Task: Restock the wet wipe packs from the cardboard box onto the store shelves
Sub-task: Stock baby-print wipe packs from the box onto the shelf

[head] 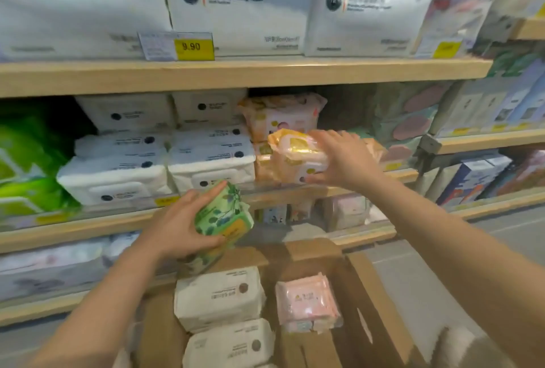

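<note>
My left hand [180,226] grips a green leaf-printed wet wipe pack [224,217] above the open cardboard box [380,302]. My right hand [342,158] holds an orange-and-pink wipe pack [295,149] at the middle shelf [295,190], against a stack of matching orange packs [280,114]. Inside the box lie two white wipe packs [219,297] and a pink pack [306,302].
White wipe packs [162,161] fill the middle shelf's left part, with green packs [26,167] at the far left. Large white packs [239,10] and a 9.90 price tag [193,46] sit on the top shelf. Boxed goods [477,178] stand on the right shelves.
</note>
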`<state>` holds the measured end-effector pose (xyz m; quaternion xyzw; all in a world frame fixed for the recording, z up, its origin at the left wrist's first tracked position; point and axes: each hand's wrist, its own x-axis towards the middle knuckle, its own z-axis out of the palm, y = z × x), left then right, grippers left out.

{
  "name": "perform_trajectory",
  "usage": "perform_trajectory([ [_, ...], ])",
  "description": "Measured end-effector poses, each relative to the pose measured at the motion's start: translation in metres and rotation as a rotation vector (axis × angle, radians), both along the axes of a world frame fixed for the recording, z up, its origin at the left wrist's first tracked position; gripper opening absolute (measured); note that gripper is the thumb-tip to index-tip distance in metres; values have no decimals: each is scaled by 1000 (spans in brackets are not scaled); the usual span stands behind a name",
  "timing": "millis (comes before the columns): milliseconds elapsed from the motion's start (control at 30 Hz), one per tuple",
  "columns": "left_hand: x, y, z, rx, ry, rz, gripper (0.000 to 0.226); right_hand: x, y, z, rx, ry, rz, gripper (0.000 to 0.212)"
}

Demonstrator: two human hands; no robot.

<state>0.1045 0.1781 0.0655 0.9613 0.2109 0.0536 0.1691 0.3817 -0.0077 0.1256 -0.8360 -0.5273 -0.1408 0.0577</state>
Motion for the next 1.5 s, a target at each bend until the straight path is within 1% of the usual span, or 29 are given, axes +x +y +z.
perform_trajectory([
  [67,1,13,4,33,-25,24,101,7,42,14,-17,-20,70,84],
  [133,3,21,6,24,-62,32,100,14,77,20,-90,1,44,74],
  [200,3,24,8,12,-69,26,100,23,100,19,-208,97,-18,71],
  [267,4,25,10,21,-55,11,100,30,107,21,-251,205,-39,81],
  [367,8,24,11,32,-56,6,98,37,106,27,-236,145,7,93],
  [467,13,19,10,7,-24,-20,98,35,108,27,-258,211,-2,96],
  [533,14,16,9,11,15,-37,98,28,108,26,-231,154,-7,95],
  [567,15,14,8,26,34,-43,99,21,103,27,-203,124,-8,92],
  [600,16,13,8,38,44,-46,99,13,97,29,-167,115,0,88],
  [667,18,5,9,17,43,-42,103,-3,79,25,-48,115,73,90],
  [700,19,0,11,-12,31,-40,107,-12,69,19,12,149,115,92],
  [733,20,-5,12,-47,11,-38,110,-24,56,12,91,238,161,93],
  [767,22,-10,14,-87,-8,-37,114,-34,43,3,146,400,173,95],
  [800,23,-15,15,-126,-21,-41,117,-46,28,-5,170,608,169,97],
  [867,27,-26,17,-210,-32,-60,123,-65,0,-22,96,1001,158,104],
  [900,28,-32,17,-268,-36,-76,125,-74,-11,-30,34,1134,161,108],
  [967,29,-46,18,-399,-43,-125,127,-88,-27,-45,-10,1294,188,109],
  [1033,28,-59,17,-492,-33,-186,126,-99,-38,-53,43,1444,221,91],
  [1100,28,-68,16,-540,-5,-209,125,-108,-48,-57,92,1529,218,78],
  [1200,31,-75,14,-625,-10,-189,124,-113,-60,-59,183,1529,135,68],
  [1267,33,-80,15,-625,-41,-151,122,-112,-67,-60,271,1509,61,64],
  [1367,35,-89,13,-532,-172,-7,123,-106,-75,-67,399,1507,-43,64],
  [1400,37,-91,12,-540,-230,59,125,-103,-77,-68,427,1524,-69,68],
  [1433,39,-94,11,-591,-296,122,125,-100,-79,-71,442,1542,-91,73],
  [1500,44,-101,10,-795,-402,242,121,-97,-81,-75,474,1583,-135,83],
])
